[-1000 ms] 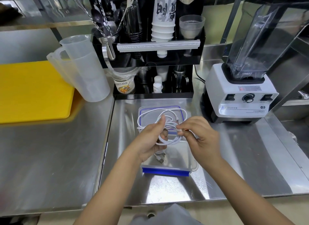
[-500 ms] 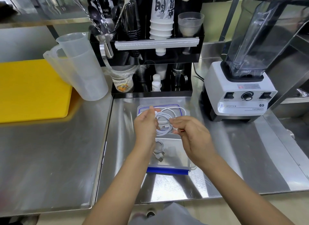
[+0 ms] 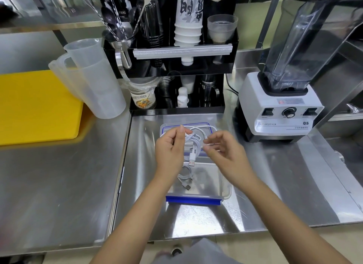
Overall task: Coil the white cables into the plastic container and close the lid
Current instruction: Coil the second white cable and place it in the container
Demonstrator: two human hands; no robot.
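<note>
Left hand [image 3: 170, 148] pinches coiled white cable [image 3: 193, 144], right hand [image 3: 223, 148] loosely curled alongside; slack grip risks unspooling over clear plastic container [image 3: 225, 187].

Steel counter [image 3: 59, 185], yellow board [image 3: 37, 106], blender [image 3: 282, 106], black rack [image 3: 176, 67].

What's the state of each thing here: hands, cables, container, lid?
left hand: holds the coiled white cable
right hand: pinches the cable's other end
second cable: lies coiled inside the container
plastic container: open
lid: off, flat behind the container
</note>
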